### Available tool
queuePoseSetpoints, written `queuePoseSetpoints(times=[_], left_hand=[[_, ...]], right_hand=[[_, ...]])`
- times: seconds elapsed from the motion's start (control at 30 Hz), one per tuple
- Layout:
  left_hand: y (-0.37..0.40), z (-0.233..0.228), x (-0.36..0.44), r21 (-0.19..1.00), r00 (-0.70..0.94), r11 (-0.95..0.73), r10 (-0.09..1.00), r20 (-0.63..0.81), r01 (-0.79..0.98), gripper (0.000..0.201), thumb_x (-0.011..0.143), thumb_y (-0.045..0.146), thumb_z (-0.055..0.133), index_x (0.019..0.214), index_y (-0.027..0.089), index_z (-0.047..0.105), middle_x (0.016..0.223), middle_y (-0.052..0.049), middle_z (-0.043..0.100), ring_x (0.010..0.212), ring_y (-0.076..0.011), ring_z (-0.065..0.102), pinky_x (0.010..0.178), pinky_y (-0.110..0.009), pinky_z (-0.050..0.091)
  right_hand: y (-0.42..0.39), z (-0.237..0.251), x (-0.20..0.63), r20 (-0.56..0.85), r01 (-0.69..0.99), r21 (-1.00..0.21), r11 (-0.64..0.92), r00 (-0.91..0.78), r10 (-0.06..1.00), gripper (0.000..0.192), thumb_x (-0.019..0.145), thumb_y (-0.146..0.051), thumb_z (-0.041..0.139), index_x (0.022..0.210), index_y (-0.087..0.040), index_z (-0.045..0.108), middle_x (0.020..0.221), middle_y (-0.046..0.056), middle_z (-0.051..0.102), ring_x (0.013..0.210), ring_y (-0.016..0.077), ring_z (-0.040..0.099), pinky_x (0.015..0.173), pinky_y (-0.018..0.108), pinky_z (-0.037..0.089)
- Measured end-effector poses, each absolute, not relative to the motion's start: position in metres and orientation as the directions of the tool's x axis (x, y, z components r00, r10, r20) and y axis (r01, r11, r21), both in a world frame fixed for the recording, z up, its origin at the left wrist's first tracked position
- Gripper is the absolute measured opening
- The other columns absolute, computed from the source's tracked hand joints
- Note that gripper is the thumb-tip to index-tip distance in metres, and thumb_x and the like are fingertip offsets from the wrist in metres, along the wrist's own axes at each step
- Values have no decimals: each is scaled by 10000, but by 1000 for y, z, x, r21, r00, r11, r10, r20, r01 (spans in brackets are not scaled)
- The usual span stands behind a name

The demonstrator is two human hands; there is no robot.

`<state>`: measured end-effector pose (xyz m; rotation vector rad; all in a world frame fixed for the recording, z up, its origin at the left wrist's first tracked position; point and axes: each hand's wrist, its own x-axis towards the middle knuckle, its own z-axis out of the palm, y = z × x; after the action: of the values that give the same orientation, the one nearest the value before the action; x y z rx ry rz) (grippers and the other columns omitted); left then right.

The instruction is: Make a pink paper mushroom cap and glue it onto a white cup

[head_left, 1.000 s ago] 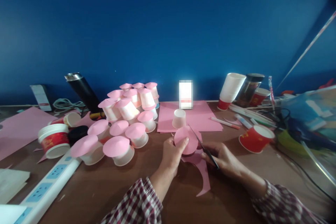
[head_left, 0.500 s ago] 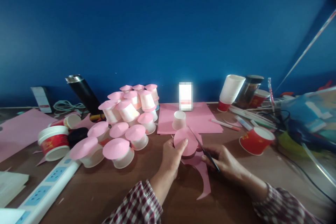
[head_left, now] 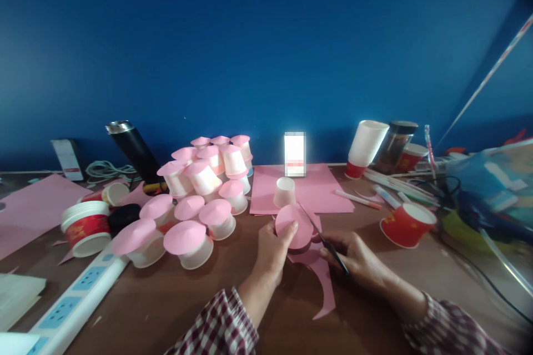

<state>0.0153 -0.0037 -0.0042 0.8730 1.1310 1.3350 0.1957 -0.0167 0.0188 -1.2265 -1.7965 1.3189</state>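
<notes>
My left hand [head_left: 275,252] pinches a round pink paper disc [head_left: 295,222], its thumb lying on the upper face. Scissors [head_left: 331,247] with dark handles are in my right hand [head_left: 353,255]. Their blades point up and left along the disc's right edge. A curved pink paper offcut [head_left: 322,283] trails below the disc toward me. Just beyond the disc stands a small white paper cup [head_left: 285,192], upside down or upright I cannot tell. Several cups topped with pink paper cones [head_left: 185,237] are gathered and stacked on the left.
Pink paper sheets [head_left: 328,194] lie behind the hands, with a bright blurred object [head_left: 295,153] near the wall. On the left are a power strip [head_left: 75,299], red-and-white cups [head_left: 87,228] and a black flask [head_left: 135,150]. A red cup [head_left: 408,224] and stacked white cups [head_left: 366,144] stand right.
Almost nothing differs. The whole view has shifted very slightly, and both hands keep their hold on the disc and the scissors.
</notes>
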Motion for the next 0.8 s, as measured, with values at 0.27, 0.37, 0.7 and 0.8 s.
queuePoseSetpoints(times=[0.27, 0.37, 0.7, 0.8], left_hand=[[-3, -3, 15, 940, -106, 87, 986, -128, -330, 437, 620, 438, 735, 833, 59, 696, 766, -126, 699, 658, -198, 623, 602, -278, 477], [-3, -2, 14, 942, -110, 98, 984, -139, -321, 439, 617, 445, 735, 824, 60, 692, 759, -125, 698, 647, -196, 621, 591, -276, 473], [-4, 0, 14, 947, -79, 106, 988, -135, -304, 403, 648, 419, 722, 810, 53, 673, 734, -114, 688, 637, -179, 605, 603, -277, 474], [-5, 1, 15, 948, -49, 109, 990, -129, -300, 397, 657, 407, 719, 822, 48, 675, 748, -120, 691, 650, -182, 609, 621, -284, 481]], right_hand=[[-17, 17, 195, -58, 342, -936, 82, -379, 924, 475, 740, -438, 663, 1070, -96, 659, 598, -8, 506, 523, 86, 386, 441, 190, 332], [-17, 18, 195, -57, 344, -935, 84, -382, 922, 471, 745, -437, 659, 1074, -99, 660, 629, 8, 545, 534, 94, 415, 460, 197, 356], [-17, 12, 195, -74, 316, -947, 57, -386, 919, 443, 768, -414, 649, 1083, -102, 635, 598, -18, 500, 508, 86, 414, 451, 192, 354], [-16, 14, 195, -70, 328, -942, 75, -409, 910, 421, 769, -419, 648, 1036, -94, 638, 589, -25, 474, 513, 86, 405, 456, 194, 348]])
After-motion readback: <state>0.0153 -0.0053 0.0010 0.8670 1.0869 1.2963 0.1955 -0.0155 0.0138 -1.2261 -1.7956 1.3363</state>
